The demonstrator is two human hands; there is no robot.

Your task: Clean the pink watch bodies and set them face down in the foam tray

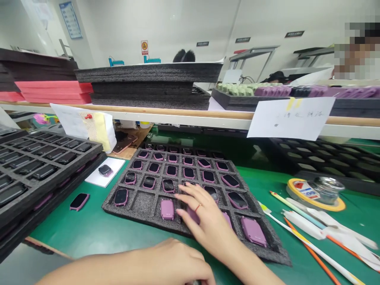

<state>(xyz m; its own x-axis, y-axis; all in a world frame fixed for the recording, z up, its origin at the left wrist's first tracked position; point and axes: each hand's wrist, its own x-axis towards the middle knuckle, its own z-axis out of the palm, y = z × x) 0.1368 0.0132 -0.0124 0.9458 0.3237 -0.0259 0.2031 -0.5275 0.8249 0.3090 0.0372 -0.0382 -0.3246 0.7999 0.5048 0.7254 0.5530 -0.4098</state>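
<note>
My right hand (204, 211) is over a dark foam tray (142, 202) of purple watch cases, its fingers stretched out and apart. Beneath it a purple watch case (192, 214) is partly covered; whether the fingers touch it is unclear. Just left of the fingertips a watch case (167, 209) lies back up, and another watch case (253, 231) lies the same way in the front right corner. Farther rows hold watches with black screens facing up. In front of the tray my left hand (185, 261) is curled closed; what it holds is hidden.
A loose purple watch (79, 201) and a white card (111, 172) with another watch lie left. Beyond them is a stacked tray (44, 186) of black watches. Tape roll (338, 204), glass jar (328, 188) and sticks (314, 245) lie right. A shelf (178, 116) crosses above.
</note>
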